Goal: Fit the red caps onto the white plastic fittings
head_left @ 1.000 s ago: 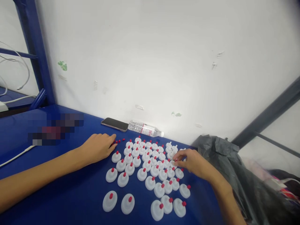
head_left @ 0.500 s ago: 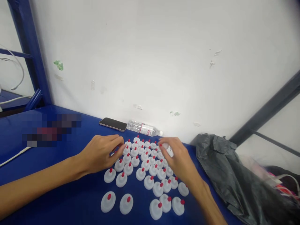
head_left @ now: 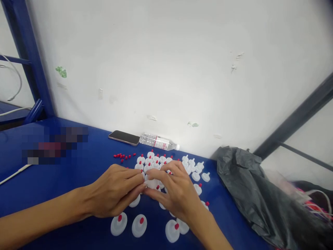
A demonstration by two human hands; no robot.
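Observation:
Several white round plastic caps with red tips lie spread on the blue table. My left hand and my right hand meet above the middle of the spread. Together their fingertips pinch one white cap. What the left fingers add to it is too small to make out. A few white caps without red tips sit at the back right. Loose small red tips lie at the back left of the spread.
A phone and a lying water bottle rest against the white wall. A crumpled black plastic bag fills the right side. A white cable runs over the table at the left. Blue frame posts stand at left.
My left hand left the red tips and came toward the middle. My right hand picked a white cap from the back right and brought it to the left hand.

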